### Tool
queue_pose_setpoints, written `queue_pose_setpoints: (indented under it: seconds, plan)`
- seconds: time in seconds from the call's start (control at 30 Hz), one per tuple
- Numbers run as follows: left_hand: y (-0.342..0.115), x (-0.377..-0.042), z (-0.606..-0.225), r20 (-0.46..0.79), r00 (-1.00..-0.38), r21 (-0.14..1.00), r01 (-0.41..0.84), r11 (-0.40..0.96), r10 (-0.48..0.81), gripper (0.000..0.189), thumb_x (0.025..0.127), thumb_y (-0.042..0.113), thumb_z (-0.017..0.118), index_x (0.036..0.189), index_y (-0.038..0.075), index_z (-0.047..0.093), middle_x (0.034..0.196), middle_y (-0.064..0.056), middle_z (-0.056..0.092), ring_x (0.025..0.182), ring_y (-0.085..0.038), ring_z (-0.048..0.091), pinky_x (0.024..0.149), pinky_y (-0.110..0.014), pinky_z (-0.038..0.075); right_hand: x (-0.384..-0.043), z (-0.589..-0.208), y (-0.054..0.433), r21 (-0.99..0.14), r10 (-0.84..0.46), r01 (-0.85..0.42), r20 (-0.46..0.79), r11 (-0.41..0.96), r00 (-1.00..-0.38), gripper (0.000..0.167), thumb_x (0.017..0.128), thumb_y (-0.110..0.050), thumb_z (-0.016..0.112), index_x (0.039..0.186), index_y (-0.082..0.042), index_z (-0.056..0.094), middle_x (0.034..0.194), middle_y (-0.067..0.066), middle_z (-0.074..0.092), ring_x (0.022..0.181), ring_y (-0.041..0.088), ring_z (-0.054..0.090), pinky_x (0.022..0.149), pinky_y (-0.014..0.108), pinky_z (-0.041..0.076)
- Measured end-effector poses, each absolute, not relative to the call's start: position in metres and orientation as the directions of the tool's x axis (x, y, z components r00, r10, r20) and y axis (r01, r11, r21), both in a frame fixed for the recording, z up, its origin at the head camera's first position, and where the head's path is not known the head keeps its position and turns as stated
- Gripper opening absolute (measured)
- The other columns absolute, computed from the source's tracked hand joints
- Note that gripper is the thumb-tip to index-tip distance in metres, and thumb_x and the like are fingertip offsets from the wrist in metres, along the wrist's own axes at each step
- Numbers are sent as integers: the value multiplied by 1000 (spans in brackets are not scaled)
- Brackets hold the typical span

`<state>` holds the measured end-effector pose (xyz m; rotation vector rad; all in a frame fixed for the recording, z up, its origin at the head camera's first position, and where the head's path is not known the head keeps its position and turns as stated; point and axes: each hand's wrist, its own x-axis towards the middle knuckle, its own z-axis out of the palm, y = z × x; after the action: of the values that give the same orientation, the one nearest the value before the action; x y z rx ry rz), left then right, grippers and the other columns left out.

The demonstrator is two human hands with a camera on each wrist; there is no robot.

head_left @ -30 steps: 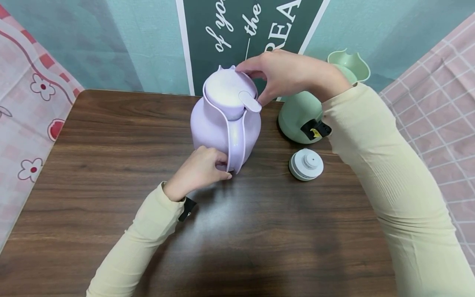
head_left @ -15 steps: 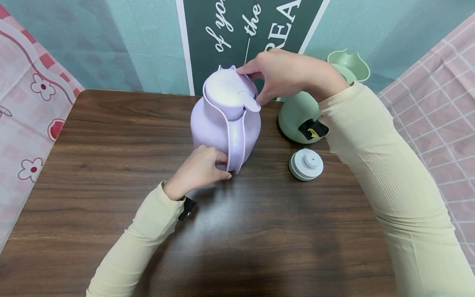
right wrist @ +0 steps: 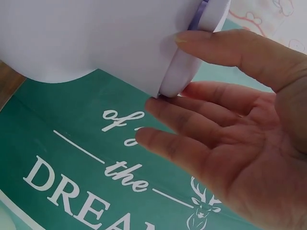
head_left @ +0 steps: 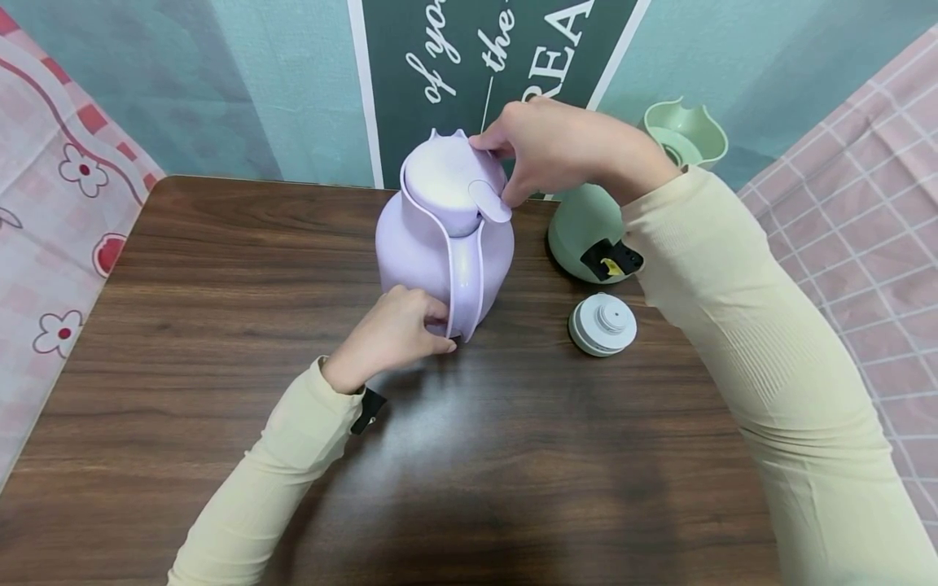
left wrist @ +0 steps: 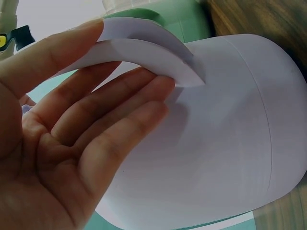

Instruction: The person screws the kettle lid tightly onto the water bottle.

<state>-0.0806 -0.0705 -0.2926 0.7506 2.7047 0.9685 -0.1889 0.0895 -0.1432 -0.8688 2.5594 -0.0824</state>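
Note:
A lavender thermos jug [head_left: 410, 252] stands upright at the back of the table, its handle [head_left: 465, 281] facing me. My left hand [head_left: 396, 330] grips the lower part of that handle; the left wrist view shows the thumb [left wrist: 72, 48] over it and curled fingers [left wrist: 129, 91] beneath. On top sits the round lid [head_left: 447, 175] with a small tab [head_left: 489, 201]. My right hand [head_left: 553, 142] holds the lid's right edge, thumb near the tab, fingers at the far side. In the right wrist view the thumb [right wrist: 216, 45] and fingertips touch the lid's rim [right wrist: 180, 76].
A green thermos jug [head_left: 582, 232] stands behind my right wrist, its open spout [head_left: 699, 134] showing above my forearm. In front of it a white stopper [head_left: 604, 325] lies on the wooden table [head_left: 242, 268]. A dark green lettered panel [head_left: 410, 106] backs the table.
My right hand and forearm have shifted slightly left at the lid, uncovering more of the green jug's mouth. The left hand and the lavender jug stay in place.

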Motion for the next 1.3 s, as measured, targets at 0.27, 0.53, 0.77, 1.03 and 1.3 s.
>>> queue_pose_setpoints:
  seconds: [0.27, 0.53, 0.77, 1.03, 1.3]
  plan:
    - [-71, -81, -293, 22, -856, 623, 416, 662, 517, 10, 67, 14, 76, 65, 14, 66, 52, 9, 49, 54, -12, 45, 55, -29, 40, -187, -144, 89, -189, -576, -548, -370, 815, -729, 70, 71, -6, 69, 135, -2, 41, 112, 13, 58, 89, 24, 47, 77, 33, 37]
    - [-71, -80, -293, 19, -855, 628, 413, 660, 517, 10, 67, 14, 76, 65, 13, 66, 53, 9, 48, 54, -12, 44, 55, -28, 39, -182, -146, 86, -192, -555, -522, -349, 831, -755, 67, 70, -8, 70, 133, -6, 46, 91, 9, 56, 79, 22, 45, 68, 31, 34]
    - [-70, -81, -294, 4, -857, 632, 401, 663, 515, 10, 68, 14, 76, 65, 13, 66, 53, 9, 49, 54, -12, 45, 55, -28, 40, -178, -146, 84, -179, -529, -498, -325, 849, -784, 60, 69, -6, 65, 127, -3, 53, 81, 10, 51, 73, 23, 42, 63, 32, 34]
    - [-70, -80, -293, -2, -859, 636, 393, 664, 512, 11, 68, 14, 77, 65, 13, 66, 53, 9, 49, 55, -12, 44, 54, -28, 39, -174, -147, 81, -158, -504, -479, -314, 863, -804, 28, 69, -7, 69, 97, -3, 65, 67, 5, 32, 66, 20, 34, 57, 31, 29]
    - [-71, -81, -293, 1, -860, 636, 394, 663, 510, 11, 68, 15, 77, 64, 13, 66, 52, 9, 48, 54, -12, 43, 54, -28, 38, -178, -147, 85, -136, -567, -554, -307, 821, -765, 14, 69, -8, 64, 73, -6, 51, 64, 4, 38, 63, 20, 38, 55, 30, 30]
